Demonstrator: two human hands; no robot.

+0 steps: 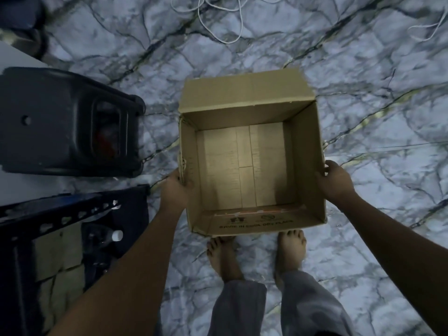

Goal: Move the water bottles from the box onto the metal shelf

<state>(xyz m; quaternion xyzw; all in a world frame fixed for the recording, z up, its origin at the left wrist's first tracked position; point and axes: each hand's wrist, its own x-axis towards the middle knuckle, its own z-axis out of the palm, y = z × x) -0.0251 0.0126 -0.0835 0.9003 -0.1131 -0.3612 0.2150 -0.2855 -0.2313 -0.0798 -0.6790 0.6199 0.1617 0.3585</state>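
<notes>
An open cardboard box stands on the marble-patterned floor just beyond my bare feet, and its inside holds nothing. My left hand grips the box's left wall near the front corner. My right hand grips the right wall from outside, fingers curled over the rim. At the lower left stands the dark metal shelf with its perforated rail. Below that rail a clear water bottle with a white cap lies on a lower level, its body dim and hard to make out.
A dark plastic stool stands left of the box, above the shelf. White cables loop across the floor at the top. My feet and grey trouser legs are right behind the box. A cardboard sheet lies in the shelf.
</notes>
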